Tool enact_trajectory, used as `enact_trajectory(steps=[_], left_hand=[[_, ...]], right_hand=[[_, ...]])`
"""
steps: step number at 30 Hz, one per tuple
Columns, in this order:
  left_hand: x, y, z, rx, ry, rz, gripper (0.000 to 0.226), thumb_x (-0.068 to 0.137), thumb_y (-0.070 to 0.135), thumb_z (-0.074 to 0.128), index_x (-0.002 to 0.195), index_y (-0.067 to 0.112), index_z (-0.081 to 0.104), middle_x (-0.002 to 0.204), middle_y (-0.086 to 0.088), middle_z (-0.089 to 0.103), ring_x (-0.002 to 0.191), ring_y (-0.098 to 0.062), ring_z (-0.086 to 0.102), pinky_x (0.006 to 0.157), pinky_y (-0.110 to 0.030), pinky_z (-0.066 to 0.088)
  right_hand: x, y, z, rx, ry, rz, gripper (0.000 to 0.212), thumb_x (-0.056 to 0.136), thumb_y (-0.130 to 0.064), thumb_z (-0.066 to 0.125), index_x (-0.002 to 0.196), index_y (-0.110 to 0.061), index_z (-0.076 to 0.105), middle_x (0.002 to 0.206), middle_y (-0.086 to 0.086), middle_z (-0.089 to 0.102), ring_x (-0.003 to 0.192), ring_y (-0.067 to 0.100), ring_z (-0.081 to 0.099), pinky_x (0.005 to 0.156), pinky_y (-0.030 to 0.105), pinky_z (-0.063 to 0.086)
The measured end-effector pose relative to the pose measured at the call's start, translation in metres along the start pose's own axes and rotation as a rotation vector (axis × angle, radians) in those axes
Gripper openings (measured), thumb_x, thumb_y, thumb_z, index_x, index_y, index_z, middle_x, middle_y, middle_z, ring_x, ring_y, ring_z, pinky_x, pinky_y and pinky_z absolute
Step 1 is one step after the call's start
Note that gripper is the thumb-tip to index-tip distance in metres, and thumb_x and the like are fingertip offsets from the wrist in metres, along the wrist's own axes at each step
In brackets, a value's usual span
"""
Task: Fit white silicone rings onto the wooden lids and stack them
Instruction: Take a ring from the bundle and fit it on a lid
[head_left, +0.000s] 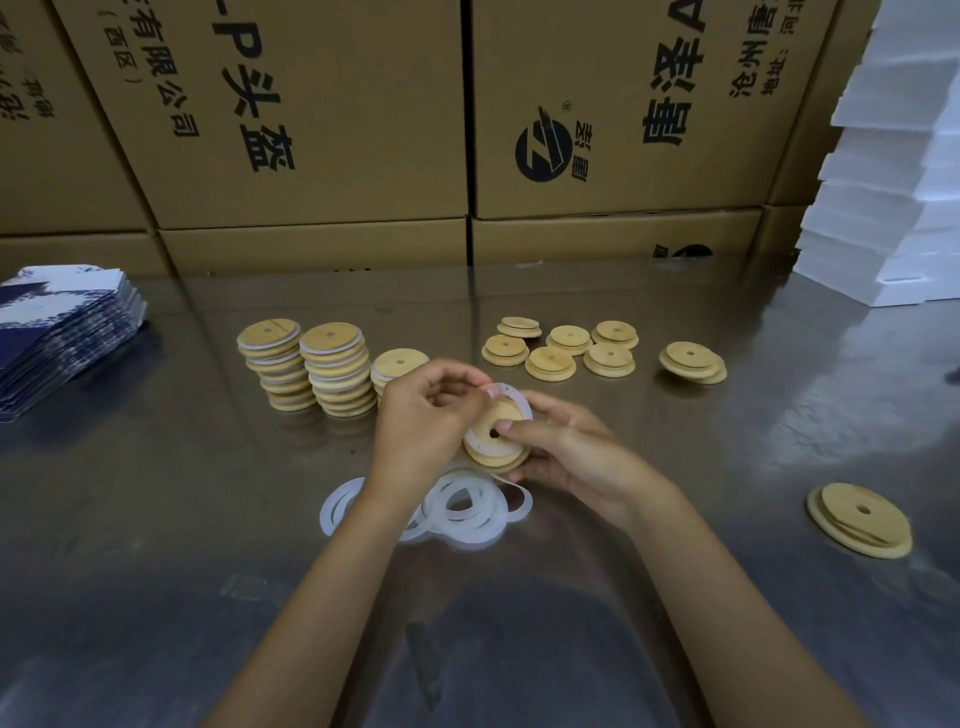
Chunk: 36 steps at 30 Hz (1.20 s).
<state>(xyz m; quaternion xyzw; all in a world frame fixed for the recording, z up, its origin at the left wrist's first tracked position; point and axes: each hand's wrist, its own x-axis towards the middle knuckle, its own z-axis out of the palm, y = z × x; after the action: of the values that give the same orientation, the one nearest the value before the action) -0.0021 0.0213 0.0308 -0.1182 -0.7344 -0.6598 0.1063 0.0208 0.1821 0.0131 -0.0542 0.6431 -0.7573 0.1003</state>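
Both hands (431, 410) (561, 447) pinch ring (511, 397) over lid (498, 441) rim.

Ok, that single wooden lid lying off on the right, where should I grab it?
Pinch the lone lid by its wide bottom rim, coming from its left, the side nearest the right hand. It lies flat, stepped side up, nothing beside it, so the overhanging edge is probably easiest to catch.

1. One head-worn wide-angle view looks forward and steeply down at the tabletop (156, 519)
2. It sits close above both forearms, which enter from the bottom edge
3. The left hand (423, 415) and right hand (566, 452) meet near frame centre
4. Beyond the grip, cardboard boxes (311, 130) fill the top, bowed by the lens
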Motion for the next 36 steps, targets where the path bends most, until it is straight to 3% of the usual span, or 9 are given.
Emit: enact_trajectory(steps=[6, 15, 18, 24, 28, 33, 36], left_hand=[[0.001, -0.002, 0.000, 0.068, 0.017, 0.008, 0.005, 0.079, 0.009, 0.077, 0.080, 0.013, 0.075, 0.078, -0.008, 0.071, 0.067, -0.005, 0.057, 0.063, -0.014, 0.048], [0.003, -0.002, -0.005, 0.110, -0.073, -0.054, 0.020, 0.088, 0.002, 0.065, 0.089, 0.019, 0.076, 0.077, 0.011, 0.072, 0.073, 0.000, 0.064, 0.064, -0.010, 0.048], [0.004, -0.003, -0.006, 0.090, -0.066, -0.075, 0.019, 0.087, 0.001, 0.066, 0.088, 0.019, 0.076, 0.077, 0.006, 0.072, 0.068, 0.001, 0.064, 0.061, -0.010, 0.047], [0.007, -0.005, -0.008, 0.078, -0.093, -0.120, 0.017, 0.084, 0.002, 0.071, 0.095, 0.015, 0.071, 0.081, -0.002, 0.073, 0.070, -0.009, 0.069, 0.069, -0.021, 0.057], [0.006, -0.004, -0.009, 0.027, -0.094, -0.180, 0.015, 0.083, 0.003, 0.070, 0.092, 0.015, 0.070, 0.079, -0.004, 0.074, 0.062, -0.013, 0.070, 0.062, -0.017, 0.054], [0.002, -0.004, -0.006, 0.011, -0.055, -0.158, 0.013, 0.082, 0.000, 0.070, 0.089, 0.011, 0.070, 0.082, -0.011, 0.073, 0.066, -0.015, 0.069, 0.065, -0.020, 0.056], [0.001, -0.003, -0.005, 0.026, -0.065, -0.100, 0.012, 0.083, 0.000, 0.070, 0.087, 0.011, 0.073, 0.083, -0.007, 0.073, 0.071, -0.012, 0.069, 0.062, -0.016, 0.054]], right_hand=[[0.000, 0.000, -0.002, -0.043, 0.014, -0.036, 0.027, 0.093, -0.009, 0.068, 0.118, -0.016, 0.071, 0.096, 0.007, 0.073, 0.082, 0.016, 0.065, 0.066, 0.026, 0.054], [-0.001, -0.003, -0.009, -0.114, 0.104, -0.118, 0.020, 0.097, -0.015, 0.064, 0.114, -0.017, 0.074, 0.100, 0.006, 0.074, 0.087, 0.015, 0.064, 0.065, 0.027, 0.050], [0.000, -0.002, -0.011, -0.121, 0.108, -0.126, 0.019, 0.098, -0.016, 0.063, 0.113, -0.019, 0.074, 0.103, 0.006, 0.074, 0.087, 0.013, 0.065, 0.065, 0.027, 0.050], [0.004, 0.002, -0.013, 0.016, 0.162, -0.087, 0.021, 0.098, -0.014, 0.061, 0.112, -0.021, 0.076, 0.100, 0.004, 0.074, 0.080, 0.012, 0.066, 0.061, 0.026, 0.049], [0.004, 0.003, -0.014, 0.068, 0.153, -0.075, 0.022, 0.099, -0.017, 0.058, 0.114, -0.018, 0.075, 0.095, 0.002, 0.073, 0.075, 0.010, 0.064, 0.058, 0.023, 0.047], [0.003, 0.001, -0.015, 0.036, 0.135, -0.038, 0.021, 0.099, -0.016, 0.058, 0.112, -0.017, 0.076, 0.090, 0.002, 0.071, 0.073, 0.012, 0.061, 0.056, 0.023, 0.045], [0.002, -0.001, -0.014, 0.029, 0.137, -0.042, 0.021, 0.099, -0.020, 0.060, 0.111, -0.017, 0.076, 0.092, 0.004, 0.071, 0.075, 0.013, 0.063, 0.057, 0.024, 0.046]])
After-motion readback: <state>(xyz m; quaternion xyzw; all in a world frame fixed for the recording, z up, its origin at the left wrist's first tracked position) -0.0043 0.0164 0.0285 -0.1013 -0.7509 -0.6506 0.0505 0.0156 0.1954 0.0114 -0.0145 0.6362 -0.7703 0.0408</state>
